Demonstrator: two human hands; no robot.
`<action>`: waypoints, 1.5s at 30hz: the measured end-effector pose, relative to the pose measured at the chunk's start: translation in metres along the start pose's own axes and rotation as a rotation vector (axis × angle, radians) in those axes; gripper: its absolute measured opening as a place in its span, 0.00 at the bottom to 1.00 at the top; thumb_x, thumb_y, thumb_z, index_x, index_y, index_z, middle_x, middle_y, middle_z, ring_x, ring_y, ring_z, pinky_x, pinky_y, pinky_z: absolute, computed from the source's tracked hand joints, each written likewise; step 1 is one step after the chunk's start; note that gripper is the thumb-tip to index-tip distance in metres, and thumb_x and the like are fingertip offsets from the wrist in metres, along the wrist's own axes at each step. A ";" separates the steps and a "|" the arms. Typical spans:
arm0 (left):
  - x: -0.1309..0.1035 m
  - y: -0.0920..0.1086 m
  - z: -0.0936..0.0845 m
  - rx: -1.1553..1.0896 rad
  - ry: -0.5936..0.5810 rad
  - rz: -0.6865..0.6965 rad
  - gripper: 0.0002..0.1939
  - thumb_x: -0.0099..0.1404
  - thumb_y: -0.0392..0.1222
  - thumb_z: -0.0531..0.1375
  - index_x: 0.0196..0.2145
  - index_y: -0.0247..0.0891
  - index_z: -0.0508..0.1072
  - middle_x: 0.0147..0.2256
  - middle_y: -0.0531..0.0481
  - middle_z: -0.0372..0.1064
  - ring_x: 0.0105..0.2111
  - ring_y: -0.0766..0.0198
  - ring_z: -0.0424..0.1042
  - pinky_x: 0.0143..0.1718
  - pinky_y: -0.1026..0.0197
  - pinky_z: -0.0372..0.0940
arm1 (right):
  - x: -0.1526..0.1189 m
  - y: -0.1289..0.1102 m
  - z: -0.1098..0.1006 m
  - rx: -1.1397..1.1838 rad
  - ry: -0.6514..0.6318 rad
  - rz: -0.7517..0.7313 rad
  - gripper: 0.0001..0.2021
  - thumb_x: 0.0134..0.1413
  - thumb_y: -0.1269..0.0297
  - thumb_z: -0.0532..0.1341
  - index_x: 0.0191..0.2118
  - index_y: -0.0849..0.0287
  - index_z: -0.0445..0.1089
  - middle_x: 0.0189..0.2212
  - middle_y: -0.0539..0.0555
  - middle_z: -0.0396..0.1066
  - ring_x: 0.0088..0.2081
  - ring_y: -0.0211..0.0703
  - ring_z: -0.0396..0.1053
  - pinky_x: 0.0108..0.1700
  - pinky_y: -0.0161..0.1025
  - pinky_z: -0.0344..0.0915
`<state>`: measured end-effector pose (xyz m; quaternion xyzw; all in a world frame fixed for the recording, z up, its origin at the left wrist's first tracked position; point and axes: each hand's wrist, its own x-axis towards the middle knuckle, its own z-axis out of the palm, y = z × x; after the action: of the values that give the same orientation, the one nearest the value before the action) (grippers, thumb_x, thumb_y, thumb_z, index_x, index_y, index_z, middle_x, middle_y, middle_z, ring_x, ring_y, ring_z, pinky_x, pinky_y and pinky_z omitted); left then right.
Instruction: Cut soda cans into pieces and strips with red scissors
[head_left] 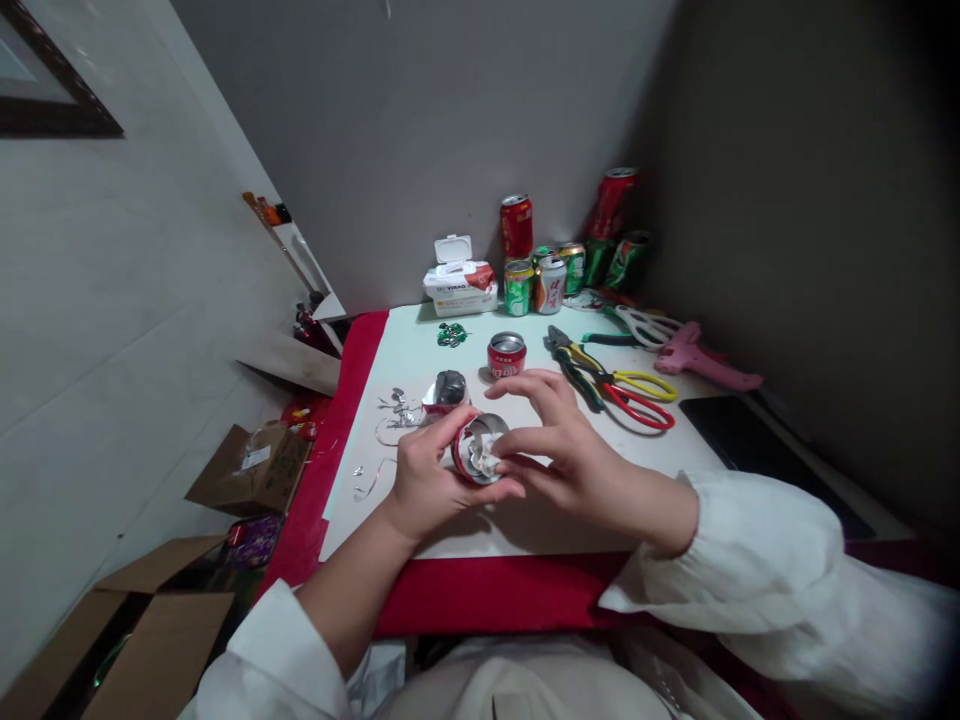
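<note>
My left hand (427,475) is wrapped around a cut red drink can (459,452), its open end tilted up toward me. A crumpled white wipe (487,458) sits in the can's mouth, pinched by the fingers of my right hand (559,440). Just behind my hands stands another cut can bottom (507,360), red with white lettering and open at the top. To its left is a cut can piece (448,388) with a dark grey inside. Thin metal strips and scraps (399,408) lie left of my left hand.
Pliers (574,360), red-and-yellow-handled scissors (637,400) and a pink glue gun (705,358) lie at the right, near a dark flat panel (765,450). A wipes pack (461,285) and several drink cans (550,285) line the back. Cardboard boxes (247,470) stand left of the table.
</note>
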<state>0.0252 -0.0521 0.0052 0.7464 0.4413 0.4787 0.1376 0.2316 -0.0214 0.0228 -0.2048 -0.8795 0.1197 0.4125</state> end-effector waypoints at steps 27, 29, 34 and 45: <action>-0.008 -0.009 0.001 -0.093 0.112 -0.061 0.44 0.41 0.62 0.76 0.50 0.32 0.76 0.40 0.39 0.80 0.37 0.53 0.80 0.42 0.57 0.74 | 0.014 -0.012 -0.004 -0.144 0.007 -0.032 0.05 0.62 0.67 0.63 0.35 0.59 0.75 0.57 0.64 0.67 0.59 0.60 0.58 0.59 0.61 0.60; -0.008 -0.008 0.002 -0.114 0.094 -0.048 0.43 0.41 0.61 0.77 0.49 0.32 0.76 0.38 0.40 0.80 0.35 0.54 0.79 0.41 0.58 0.74 | 0.012 -0.013 -0.006 -0.028 -0.034 0.029 0.06 0.62 0.67 0.63 0.33 0.59 0.76 0.57 0.63 0.66 0.59 0.57 0.59 0.61 0.58 0.58; -0.005 -0.004 0.003 -0.189 0.033 -0.062 0.40 0.39 0.60 0.77 0.46 0.33 0.78 0.33 0.45 0.79 0.30 0.59 0.76 0.35 0.61 0.72 | 0.005 -0.012 -0.005 0.187 -0.082 0.167 0.06 0.62 0.66 0.65 0.34 0.59 0.77 0.57 0.63 0.65 0.62 0.55 0.59 0.65 0.56 0.55; -0.006 -0.008 0.006 -0.191 0.035 -0.160 0.41 0.38 0.55 0.79 0.48 0.34 0.77 0.35 0.44 0.79 0.34 0.57 0.77 0.37 0.59 0.73 | 0.012 -0.020 -0.008 0.237 0.094 0.283 0.05 0.59 0.65 0.67 0.32 0.56 0.76 0.53 0.60 0.69 0.58 0.55 0.65 0.62 0.58 0.59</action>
<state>0.0251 -0.0510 -0.0056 0.6839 0.4541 0.5190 0.2381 0.2255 -0.0335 0.0437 -0.2819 -0.8013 0.2695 0.4536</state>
